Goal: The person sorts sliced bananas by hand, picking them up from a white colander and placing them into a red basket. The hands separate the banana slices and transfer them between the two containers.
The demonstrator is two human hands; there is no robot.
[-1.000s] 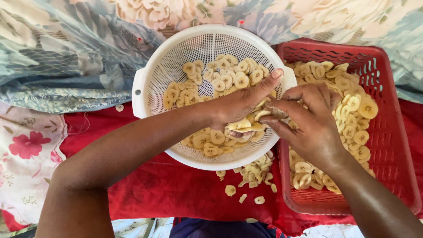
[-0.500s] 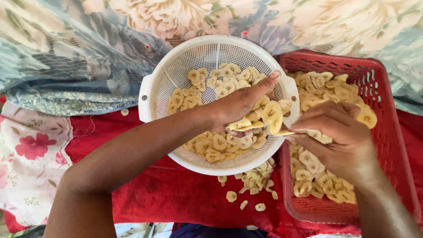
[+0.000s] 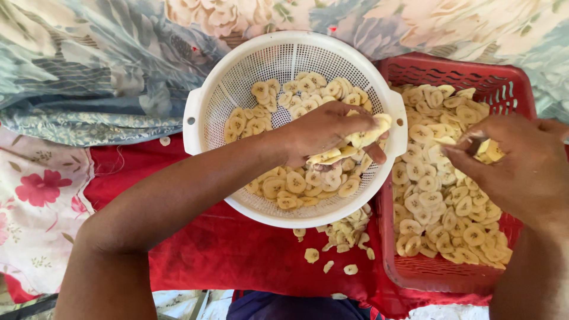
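My left hand (image 3: 332,133) hovers over a round white colander (image 3: 207,109) and grips a peeled banana piece (image 3: 364,137), pale yellow, near the colander's right rim. Banana slices (image 3: 296,181) lie in the colander beneath it. My right hand (image 3: 521,166) is over a red plastic basket (image 3: 438,74) on the right, its fingers closed around a small item at the fingertips that I cannot make out. The basket is filled with many more banana slices (image 3: 438,201).
Colander and basket sit on a red cloth (image 3: 225,249). Several loose slices (image 3: 341,237) lie spilled on the cloth between them. Floral fabric (image 3: 83,65) covers the far side and the left (image 3: 35,201).
My right hand has moved away to the right, from beside the left hand to over the red basket. The left hand stays over the colander holding the banana piece.
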